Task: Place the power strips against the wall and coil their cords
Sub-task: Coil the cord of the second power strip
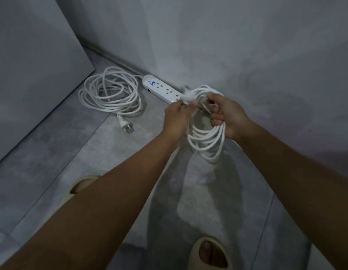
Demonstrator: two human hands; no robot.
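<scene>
Counts: one white oblong plastic power strip (161, 88), two bundles of white round cable, one white plug (127, 128), two bare hands, two beige foam slippers (196, 256).
Right hand (225, 115): fingers clenched round the top of the held cord coil (207, 137), grasping all its loops together.
Left hand (177, 117): fingertips pinching a loose white end of the same coil, just beside the right hand.
Hard to make out: that pinched end is a motion blur, so I cannot tell whether it is a plug or bare cable.
Cut off: the strip's near end is hidden behind the left hand and the blur.
Power strip: lies flat on the grey floor (52, 162) beyond the left hand, touching the foot of the grey wall (247, 45).
Strip axis: runs along the wall, with the switch and blue-lit display at the end farthest from the hands.
Held coil axis: hangs long-ways down from the right hand, above the floor.
Floor cord coil (111, 92): lies flat, well left of the left hand, joined to the strip's far end; its plug lies at the coil's near edge, prongs pointing toward the onlooker.
</scene>
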